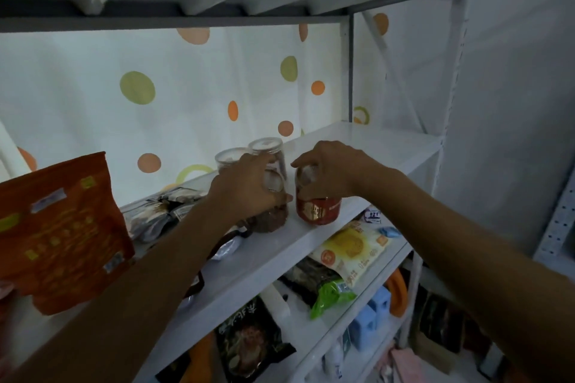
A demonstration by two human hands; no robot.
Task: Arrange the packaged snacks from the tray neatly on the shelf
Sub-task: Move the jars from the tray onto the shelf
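Note:
On the white shelf (pixel 367 149) stand several clear snack jars. My left hand (pixel 249 186) grips a jar with a brown label (pixel 270 218) from the front. My right hand (pixel 336 171) holds the top of a jar with a red label (pixel 317 211) just to its right. Two more clear jars with pale lids (pixel 264 146) stand upright behind them. A large orange snack bag (pixel 62 227) stands at the shelf's left end. Dark flat packets (pixel 158 211) lie between the bag and the jars.
A dotted white curtain (pixel 186 87) hangs behind the shelf. The shelf's right part is bare up to the white upright post (pixel 448 71). The lower shelf holds a yellow packet (pixel 351 249), a green-topped packet (pixel 329 295) and a black packet (pixel 249 339). Blue blocks (pixel 373 314) sit lower.

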